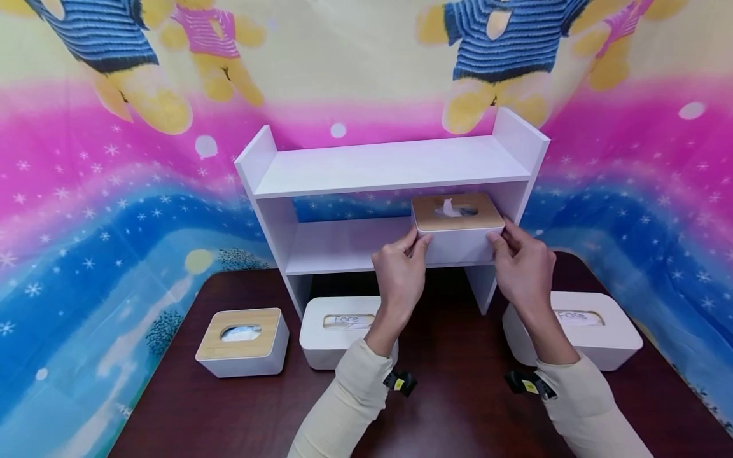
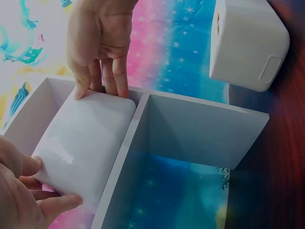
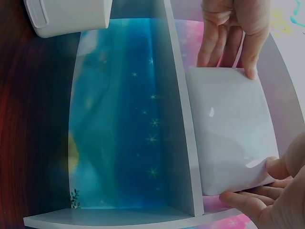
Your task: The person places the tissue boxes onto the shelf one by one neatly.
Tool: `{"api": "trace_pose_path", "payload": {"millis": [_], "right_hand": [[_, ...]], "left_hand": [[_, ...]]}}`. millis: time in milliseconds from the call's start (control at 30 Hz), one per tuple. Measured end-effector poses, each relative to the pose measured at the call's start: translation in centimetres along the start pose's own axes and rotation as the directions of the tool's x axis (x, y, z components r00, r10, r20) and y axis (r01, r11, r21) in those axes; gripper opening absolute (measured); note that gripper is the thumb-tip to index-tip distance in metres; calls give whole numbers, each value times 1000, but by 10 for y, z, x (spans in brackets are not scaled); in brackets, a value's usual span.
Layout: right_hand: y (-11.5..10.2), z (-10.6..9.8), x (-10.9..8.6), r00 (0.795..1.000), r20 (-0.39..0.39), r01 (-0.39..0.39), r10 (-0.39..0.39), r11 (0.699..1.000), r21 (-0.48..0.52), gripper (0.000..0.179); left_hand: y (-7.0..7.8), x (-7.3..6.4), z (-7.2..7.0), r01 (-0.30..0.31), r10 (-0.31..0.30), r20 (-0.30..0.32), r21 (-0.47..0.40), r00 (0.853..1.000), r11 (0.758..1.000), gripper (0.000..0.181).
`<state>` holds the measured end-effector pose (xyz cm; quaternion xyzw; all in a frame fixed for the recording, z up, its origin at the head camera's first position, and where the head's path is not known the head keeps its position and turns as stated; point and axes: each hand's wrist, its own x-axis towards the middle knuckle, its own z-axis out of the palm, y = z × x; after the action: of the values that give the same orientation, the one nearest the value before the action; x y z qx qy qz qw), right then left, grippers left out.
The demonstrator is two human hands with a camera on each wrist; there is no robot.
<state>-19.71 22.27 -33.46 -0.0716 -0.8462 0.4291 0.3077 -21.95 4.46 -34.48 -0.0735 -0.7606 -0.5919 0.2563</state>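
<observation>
A white tissue box [image 1: 458,245] with a wooden lid [image 1: 429,219] sits at the right end of the shelf unit's middle board, a tissue poking from its oval slot. My left hand [image 1: 399,270] grips its left end, thumb on the front face. At its right end my right hand [image 1: 522,264] holds it the same way, thumb at the front corner. Both wrist views show the box's plain white front [image 2: 88,138] between the two hands, right at the board [image 3: 183,105]. The fingers behind the ends are partly hidden.
The white shelf unit [image 1: 389,168] stands on a dark wooden table [image 1: 446,407] before a printed cloth backdrop. A wooden-lidded tissue box [image 1: 269,350] is at the left. Two cream tissue boxes stand nearer, one [image 1: 321,340] by my left forearm, another [image 1: 607,343] behind my right forearm.
</observation>
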Motion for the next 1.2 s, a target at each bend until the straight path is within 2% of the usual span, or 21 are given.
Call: {"api": "trace_pose_path", "payload": {"millis": [133, 267, 400, 600, 733, 833, 967, 1100, 1200], "right_hand": [[-1, -5, -3, 998, 68, -12, 12, 1000, 1, 57], [-2, -12, -11, 991, 128, -29, 28, 1000, 6, 67], [-4, -18, -23, 989, 144, -37, 34, 999, 18, 71], [-8, -21, -45, 992, 124, -25, 20, 999, 38, 76], [-8, -19, -56, 989, 141, -51, 44, 998, 46, 75], [-6, -16, -62, 986, 160, -53, 46, 998, 41, 71], [-2, -8, -71, 984, 175, -14, 4, 998, 58, 65], [1, 0, -80, 979, 198, 39, -49, 998, 56, 60], [1, 6, -85, 972, 227, 55, -60, 998, 29, 59]], "left_hand": [[0, -2, -3, 4, -4, 32, 2, 999, 1000, 41], [-2, -7, -13, -11, 11, 92, 8, 996, 1000, 52], [-4, -14, -31, -5, 7, 135, -15, 991, 1000, 60], [-11, -25, -64, -4, 5, 146, -9, 989, 1000, 64], [-18, -32, -85, -33, 31, 152, 13, 988, 999, 66], [-24, -37, -99, -54, 47, 157, 43, 987, 998, 68], [-31, -44, -118, -49, 33, 157, 101, 987, 994, 71], [-39, -50, -133, -44, 14, 162, 186, 987, 981, 73], [-46, -52, -143, -46, 3, 173, 245, 985, 968, 74]]}}
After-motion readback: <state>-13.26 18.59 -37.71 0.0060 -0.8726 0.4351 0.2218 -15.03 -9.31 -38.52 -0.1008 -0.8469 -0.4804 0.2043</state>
